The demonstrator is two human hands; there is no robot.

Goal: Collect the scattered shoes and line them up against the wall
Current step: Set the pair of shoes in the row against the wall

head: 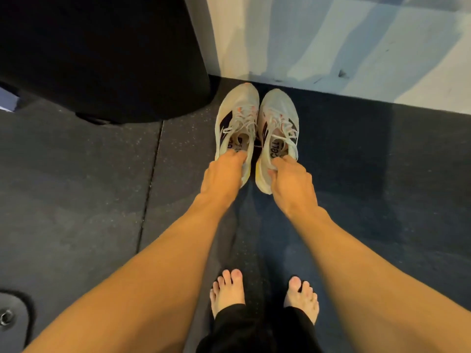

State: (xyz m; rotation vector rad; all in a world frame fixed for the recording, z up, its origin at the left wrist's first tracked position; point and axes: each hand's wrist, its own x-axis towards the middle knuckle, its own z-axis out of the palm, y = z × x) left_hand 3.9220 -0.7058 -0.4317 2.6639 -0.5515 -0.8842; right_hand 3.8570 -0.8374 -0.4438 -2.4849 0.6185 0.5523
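At 12 o'clock in the head view, against the pale wall [331,47], two white mesh running shoes with black side marks stand side by side, toes to the wall, nearly touching each other. Left white shoe [235,115]: its heel collar is pinched by the left hand [223,174], fingers tucked into the opening. Right white shoe [277,123]: heel collar clamped by the right hand [291,183], fingers curled over the rim; yellow heel sole visible below the knuckles. Both shoes sit on the dark speckled rubber floor [76,200]. At 10 o'clock, a large black rounded object [102,54] stands just beside the left shoe. At 6 o'clock, two bare feet [228,291] stand below black trouser cuffs [254,327].
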